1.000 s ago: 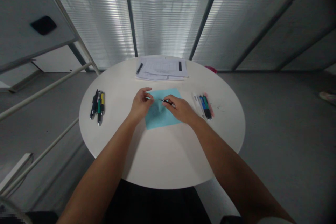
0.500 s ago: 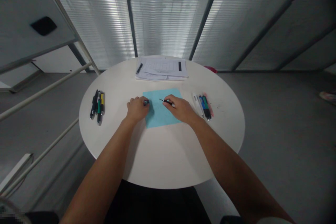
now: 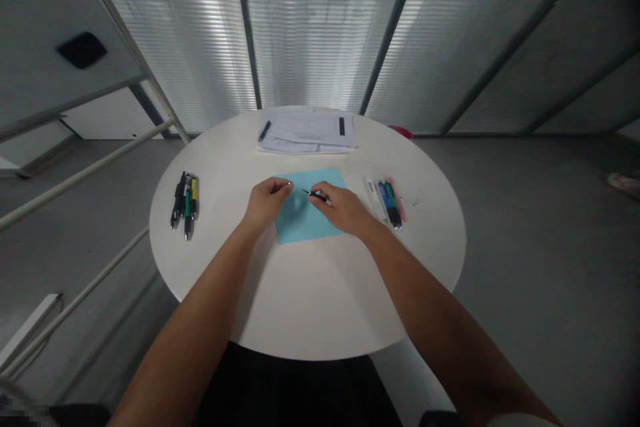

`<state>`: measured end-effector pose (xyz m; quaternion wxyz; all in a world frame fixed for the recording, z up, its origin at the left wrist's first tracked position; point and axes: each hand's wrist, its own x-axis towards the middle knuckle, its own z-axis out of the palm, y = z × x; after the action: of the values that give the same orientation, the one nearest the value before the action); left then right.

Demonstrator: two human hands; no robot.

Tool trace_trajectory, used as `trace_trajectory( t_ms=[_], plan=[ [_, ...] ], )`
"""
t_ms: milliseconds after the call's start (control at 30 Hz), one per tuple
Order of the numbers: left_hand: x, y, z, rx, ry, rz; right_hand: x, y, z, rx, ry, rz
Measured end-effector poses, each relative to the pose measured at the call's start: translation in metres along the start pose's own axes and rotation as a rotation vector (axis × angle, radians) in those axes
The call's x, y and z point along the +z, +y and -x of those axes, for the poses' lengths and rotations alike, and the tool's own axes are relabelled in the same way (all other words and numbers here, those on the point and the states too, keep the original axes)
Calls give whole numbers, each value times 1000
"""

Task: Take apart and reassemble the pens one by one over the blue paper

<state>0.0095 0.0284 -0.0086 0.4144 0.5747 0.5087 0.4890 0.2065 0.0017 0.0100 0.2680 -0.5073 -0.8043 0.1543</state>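
My right hand (image 3: 337, 203) is closed round a dark pen (image 3: 319, 196), whose thin tip points left over a light-blue sheet (image 3: 315, 230). Opposite it, my left hand (image 3: 269, 200) pinches thumb and forefinger together above the sheet's left edge. A small shiny piece (image 3: 291, 183) shows at those fingertips, too small to name. A narrow gap separates the pen's tip from the left fingertips. Both hands are just over the round white table (image 3: 320, 300).
Several pens (image 3: 186, 203) lie in a bunch at the table's left. More pens (image 3: 390, 203) lie to the right, with a pale clear one beside them. Stacked papers (image 3: 307, 130) with a black pen (image 3: 265, 131) on them are at the back. A white rail (image 3: 90, 163) runs along the left.
My left hand has lifted slightly and shifted right towards the pen, its fingers now pinched around a small shiny piece. The right hand with the pen has hardly moved.
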Motion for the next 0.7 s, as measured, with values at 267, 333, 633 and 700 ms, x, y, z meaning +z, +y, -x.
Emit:
trace_trajectory(
  t_ms=[267,333,633,700],
  plan=[
    [5,8,6,-131,-156,355,-1,0,1,-11,15,-32],
    [5,7,6,-137,-185,384,0,1,1,-10,17,-40],
    [5,10,8,-169,-228,358,1,2,0,-30,13,-35],
    [6,10,8,-157,-248,343,1,2,0,-34,14,-35]
  ],
)
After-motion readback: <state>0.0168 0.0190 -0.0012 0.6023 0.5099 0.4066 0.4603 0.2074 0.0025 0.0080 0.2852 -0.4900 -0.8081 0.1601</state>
